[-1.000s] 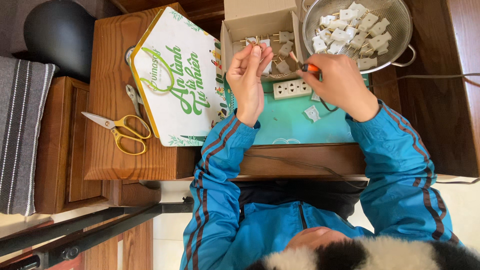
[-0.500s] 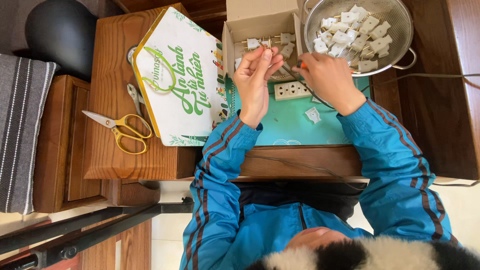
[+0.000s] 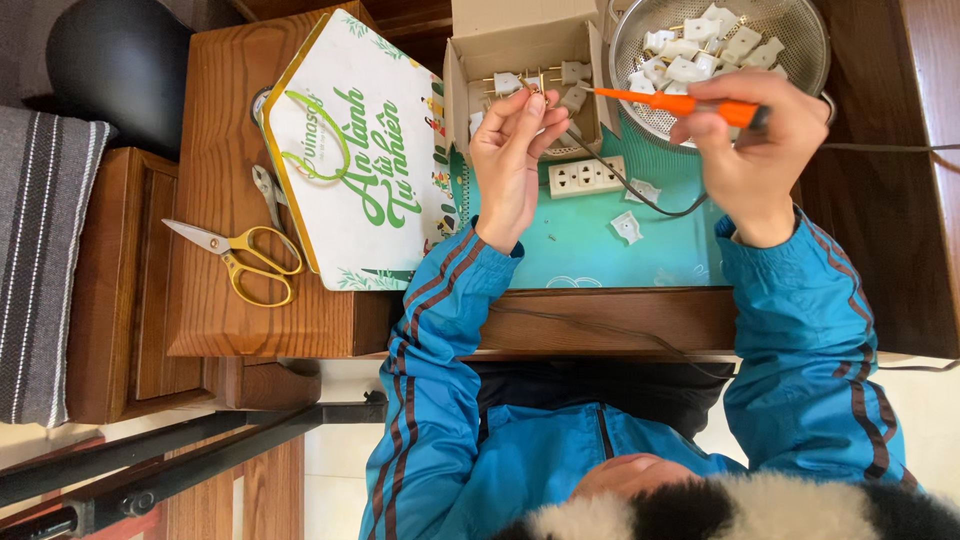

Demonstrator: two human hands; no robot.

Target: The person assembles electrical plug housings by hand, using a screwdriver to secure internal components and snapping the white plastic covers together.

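Observation:
My left hand (image 3: 510,160) is raised over the teal mat (image 3: 600,245), its fingertips pinching a small part at the end of a thin dark cable (image 3: 640,195) next to the open cardboard box (image 3: 470,70). My right hand (image 3: 755,150) grips an orange-handled tool like a screwdriver (image 3: 670,102). The tool lies level, with its tip pointing left toward my left fingertips and a short gap between them. The cable loops from my left fingers down and across to below my right hand.
A metal colander (image 3: 800,40) of white plug parts stands at the back right. A white socket strip (image 3: 588,177) and loose white pieces (image 3: 627,226) lie on the mat. To the left are a hexagonal white-and-green tin (image 3: 350,150), pliers (image 3: 265,192) and yellow-handled scissors (image 3: 240,260).
My right hand has drawn away to the right from my left hand, and the orange tool now shows in full. My left hand stays by the box.

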